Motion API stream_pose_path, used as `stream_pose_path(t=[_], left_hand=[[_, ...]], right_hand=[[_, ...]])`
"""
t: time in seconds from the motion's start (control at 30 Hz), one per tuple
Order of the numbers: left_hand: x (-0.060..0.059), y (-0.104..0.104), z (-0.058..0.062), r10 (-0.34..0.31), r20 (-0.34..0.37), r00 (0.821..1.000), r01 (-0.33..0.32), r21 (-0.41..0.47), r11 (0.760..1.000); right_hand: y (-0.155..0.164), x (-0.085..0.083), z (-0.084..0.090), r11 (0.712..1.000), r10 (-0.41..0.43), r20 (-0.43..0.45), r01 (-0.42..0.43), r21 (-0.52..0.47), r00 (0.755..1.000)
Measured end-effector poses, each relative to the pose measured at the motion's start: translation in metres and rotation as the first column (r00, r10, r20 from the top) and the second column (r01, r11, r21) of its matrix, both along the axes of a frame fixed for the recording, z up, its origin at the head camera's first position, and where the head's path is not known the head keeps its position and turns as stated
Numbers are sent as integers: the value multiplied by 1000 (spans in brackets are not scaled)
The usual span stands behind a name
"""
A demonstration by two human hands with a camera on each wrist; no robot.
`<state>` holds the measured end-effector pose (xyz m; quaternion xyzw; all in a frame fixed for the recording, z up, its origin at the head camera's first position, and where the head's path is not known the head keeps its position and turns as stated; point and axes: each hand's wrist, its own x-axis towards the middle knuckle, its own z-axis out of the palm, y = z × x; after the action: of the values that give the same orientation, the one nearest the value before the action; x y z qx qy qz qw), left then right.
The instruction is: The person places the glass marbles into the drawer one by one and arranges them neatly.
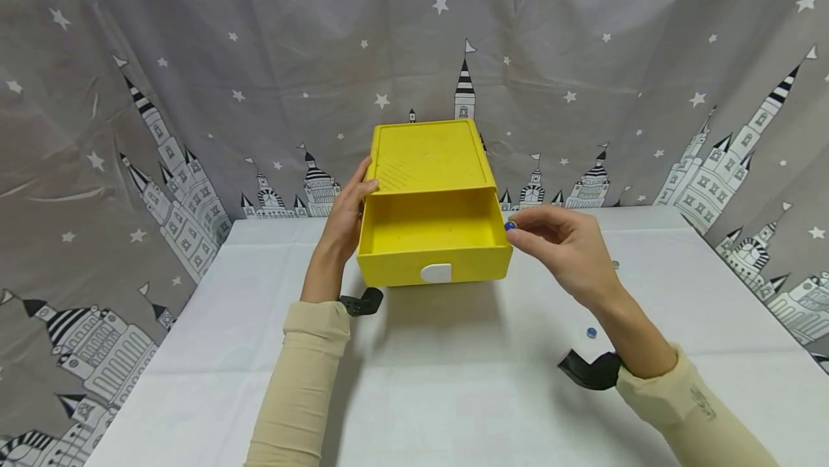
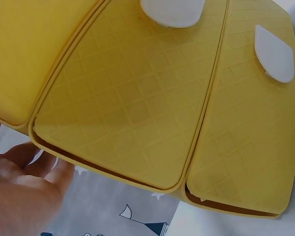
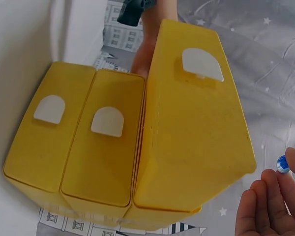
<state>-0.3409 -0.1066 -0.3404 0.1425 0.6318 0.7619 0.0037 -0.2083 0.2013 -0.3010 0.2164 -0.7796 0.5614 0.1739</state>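
Observation:
In the head view a yellow drawer cabinet (image 1: 430, 154) stands on the white table. Its top drawer (image 1: 435, 265), with a white pull tab (image 1: 436, 273), is pulled out, and its visible floor is bare. My left hand (image 1: 346, 215) rests against the cabinet's left side, thumb at the top front edge. In the left wrist view those fingers (image 2: 39, 160) touch the side wall. Thumb and forefinger of my right hand (image 1: 566, 247) pinch a blue marble (image 1: 510, 225) just right of the drawer's right wall. The right wrist view shows the marble (image 3: 283, 164) swirled blue and white.
Another blue marble (image 1: 592, 333) lies on the tabletop near the right forearm. A pale yellowish marble (image 1: 616, 264) sits farther back, beside the right wrist. Two lower drawers (image 3: 103, 142) are closed. A grey curtain (image 1: 414, 35) printed with castles and stars hangs behind the table.

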Motion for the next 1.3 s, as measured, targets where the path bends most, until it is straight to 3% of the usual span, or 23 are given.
stream_pose_path(t=[0.57,1.3], left_hand=[[-1,-1,0,8,2,1000,-8,4,1000],[0,0,1,-3,1,1000,3,-16,1000]], right_hand=[[-17,-13,2,1000,18,-17,-18,7,1000],[-12,-13,-1,1000,10,15,-9,-11,1000]])
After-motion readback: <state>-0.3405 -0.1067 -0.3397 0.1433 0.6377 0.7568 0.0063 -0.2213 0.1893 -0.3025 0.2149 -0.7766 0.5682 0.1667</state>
